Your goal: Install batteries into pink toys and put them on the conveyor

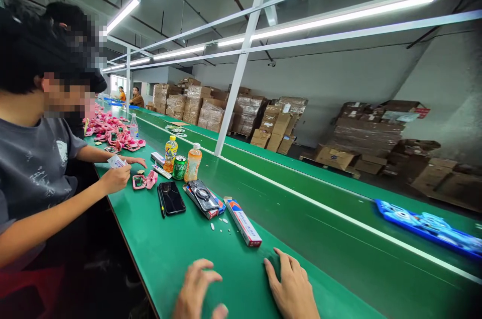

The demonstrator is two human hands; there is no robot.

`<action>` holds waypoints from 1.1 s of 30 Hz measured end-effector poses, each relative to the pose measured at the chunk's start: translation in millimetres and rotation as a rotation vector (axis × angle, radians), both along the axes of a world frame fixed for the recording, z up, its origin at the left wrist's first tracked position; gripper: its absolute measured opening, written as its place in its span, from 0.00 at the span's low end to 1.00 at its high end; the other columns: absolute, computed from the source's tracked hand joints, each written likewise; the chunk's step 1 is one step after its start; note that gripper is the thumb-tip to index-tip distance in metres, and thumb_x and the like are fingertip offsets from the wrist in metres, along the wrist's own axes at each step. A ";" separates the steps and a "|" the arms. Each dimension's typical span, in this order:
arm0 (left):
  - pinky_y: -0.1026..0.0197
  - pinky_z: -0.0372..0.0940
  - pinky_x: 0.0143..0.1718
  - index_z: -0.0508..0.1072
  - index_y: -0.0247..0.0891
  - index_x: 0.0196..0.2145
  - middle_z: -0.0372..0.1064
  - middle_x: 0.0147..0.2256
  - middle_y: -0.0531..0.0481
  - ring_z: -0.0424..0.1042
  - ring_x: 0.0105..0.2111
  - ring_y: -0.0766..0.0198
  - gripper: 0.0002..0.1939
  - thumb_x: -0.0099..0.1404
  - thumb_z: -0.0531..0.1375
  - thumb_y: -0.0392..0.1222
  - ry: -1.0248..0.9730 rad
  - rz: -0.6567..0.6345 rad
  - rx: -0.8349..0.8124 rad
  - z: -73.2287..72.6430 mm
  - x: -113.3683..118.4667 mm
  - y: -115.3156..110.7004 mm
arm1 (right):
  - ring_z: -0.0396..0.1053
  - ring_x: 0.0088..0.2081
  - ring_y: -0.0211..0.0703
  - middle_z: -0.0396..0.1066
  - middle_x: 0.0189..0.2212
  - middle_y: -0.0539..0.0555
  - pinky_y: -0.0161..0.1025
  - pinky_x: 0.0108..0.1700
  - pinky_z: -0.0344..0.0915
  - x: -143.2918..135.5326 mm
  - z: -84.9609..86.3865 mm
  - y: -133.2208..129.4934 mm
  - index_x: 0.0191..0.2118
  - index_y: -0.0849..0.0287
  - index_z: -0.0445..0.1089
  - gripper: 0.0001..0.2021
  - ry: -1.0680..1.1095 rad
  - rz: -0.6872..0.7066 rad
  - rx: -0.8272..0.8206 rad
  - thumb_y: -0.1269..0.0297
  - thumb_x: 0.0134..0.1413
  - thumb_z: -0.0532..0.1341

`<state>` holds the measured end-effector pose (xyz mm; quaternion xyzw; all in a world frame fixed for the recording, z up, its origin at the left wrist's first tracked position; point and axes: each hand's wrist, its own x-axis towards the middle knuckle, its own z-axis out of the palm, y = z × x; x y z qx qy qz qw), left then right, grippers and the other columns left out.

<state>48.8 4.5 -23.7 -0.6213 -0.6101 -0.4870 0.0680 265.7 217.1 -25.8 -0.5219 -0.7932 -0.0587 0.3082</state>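
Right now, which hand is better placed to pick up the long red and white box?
Right, probably. The right hand rests flat on the green table, nearest the long red and white box. The left hand lies farther left, with nothing in its grip.

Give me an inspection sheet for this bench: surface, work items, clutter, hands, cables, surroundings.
Surface: green table, long, beside a green conveyor belt.
Work items: long red-and-white box lies nearest the hands, untouched; small white bits beside it.
Clutter: black phone, second phone on a stack, two drink bottles and a green can; pink parts heaped further along; blue tray on the belt.
Hands: left hand and right hand both empty, fingers spread, resting on the table.
Cables: nothing seen.
Surroundings: co-worker on the left holding a white card; stacked cartons along the wall; strip lights overhead.
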 end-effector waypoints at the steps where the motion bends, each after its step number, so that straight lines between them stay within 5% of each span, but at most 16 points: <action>1: 0.59 0.73 0.50 0.71 0.44 0.51 0.72 0.53 0.44 0.75 0.51 0.57 0.13 0.72 0.56 0.47 -0.126 -0.002 -0.005 15.7 -19.4 -4.3 | 0.71 0.50 0.61 0.72 0.48 0.69 0.54 0.51 0.68 -0.7 1.6 -1.5 0.53 0.67 0.70 0.29 -0.002 -0.002 -0.010 0.48 0.62 0.46; 3: 0.54 0.71 0.52 0.68 0.44 0.53 0.70 0.53 0.43 0.73 0.52 0.56 0.14 0.75 0.52 0.48 -0.249 0.134 -0.021 43.3 -73.5 -1.1 | 0.71 0.50 0.61 0.72 0.48 0.69 0.54 0.51 0.68 -2.6 4.8 -4.5 0.53 0.67 0.71 0.29 -0.013 -0.002 -0.031 0.49 0.62 0.46; 6: 0.41 0.56 0.65 0.62 0.41 0.61 0.61 0.62 0.37 0.59 0.64 0.46 0.26 0.70 0.55 0.55 0.002 0.305 -0.119 69.6 -171.9 31.0 | 0.70 0.51 0.61 0.72 0.48 0.69 0.54 0.52 0.67 -5.5 8.5 -8.6 0.52 0.68 0.71 0.29 -0.031 0.005 -0.046 0.50 0.62 0.46; 9: 0.31 0.46 0.65 0.63 0.40 0.63 0.56 0.66 0.33 0.50 0.67 0.33 0.45 0.54 0.67 0.64 0.067 0.250 -0.252 80.8 -250.0 69.3 | 0.69 0.51 0.62 0.72 0.48 0.69 0.55 0.53 0.67 -6.9 10.8 -12.2 0.50 0.67 0.72 0.28 -0.003 0.021 -0.049 0.50 0.62 0.46; 12: 0.40 0.55 0.61 0.69 0.42 0.59 0.70 0.58 0.37 0.63 0.61 0.36 0.47 0.47 0.68 0.68 0.115 0.122 -0.371 85.0 -287.8 87.5 | 0.70 0.50 0.62 0.73 0.46 0.69 0.55 0.54 0.66 -6.1 14.2 -14.6 0.47 0.65 0.74 0.26 0.067 0.057 -0.061 0.50 0.60 0.48; 17: 0.50 0.63 0.51 0.69 0.37 0.55 0.74 0.53 0.37 0.72 0.51 0.42 0.40 0.52 0.65 0.65 0.112 0.098 -0.434 88.9 -295.8 77.1 | 0.70 0.50 0.66 0.73 0.45 0.71 0.61 0.53 0.67 -7.2 25.4 -20.5 0.45 0.66 0.74 0.26 0.170 0.083 -0.107 0.50 0.58 0.50; 20: 0.53 0.64 0.49 0.63 0.38 0.58 0.73 0.51 0.40 0.74 0.48 0.48 0.36 0.59 0.62 0.62 0.084 0.118 -0.406 87.2 -270.1 60.5 | 0.68 0.53 0.64 0.72 0.50 0.70 0.60 0.57 0.65 -19.1 29.0 -38.6 0.51 0.67 0.72 0.28 0.178 0.103 -0.124 0.48 0.61 0.50; 22: 0.53 0.64 0.50 0.60 0.40 0.60 0.72 0.52 0.41 0.73 0.48 0.50 0.35 0.62 0.62 0.61 0.061 0.126 -0.381 80.3 -231.5 47.2 | 0.68 0.55 0.59 0.72 0.52 0.66 0.55 0.59 0.65 -32.6 28.5 -62.9 0.55 0.63 0.70 0.28 0.221 0.196 -0.202 0.45 0.61 0.54; 27: 0.43 0.60 0.56 0.63 0.42 0.61 0.72 0.52 0.41 0.70 0.53 0.45 0.35 0.61 0.66 0.57 0.065 0.152 -0.411 55.9 -71.3 14.7 | 0.74 0.47 0.49 0.75 0.48 0.57 0.45 0.54 0.69 -58.3 27.5 -148.6 0.59 0.54 0.68 0.28 0.650 0.433 -0.520 0.42 0.61 0.58; 30: 0.37 0.58 0.56 0.63 0.40 0.64 0.73 0.50 0.39 0.70 0.51 0.44 0.34 0.64 0.64 0.52 0.095 0.118 -0.463 53.3 22.4 -0.1 | 0.74 0.48 0.48 0.75 0.51 0.58 0.43 0.52 0.71 -52.5 31.7 -182.5 0.60 0.55 0.66 0.29 0.814 0.401 -0.628 0.43 0.59 0.61; 33: 0.37 0.59 0.56 0.56 0.38 0.69 0.67 0.59 0.35 0.66 0.57 0.41 0.39 0.64 0.63 0.47 0.081 0.065 -0.465 55.0 76.4 -18.6 | 0.73 0.52 0.50 0.74 0.53 0.59 0.43 0.52 0.71 -30.6 36.8 -193.5 0.55 0.57 0.70 0.27 0.868 0.267 -0.674 0.43 0.58 0.63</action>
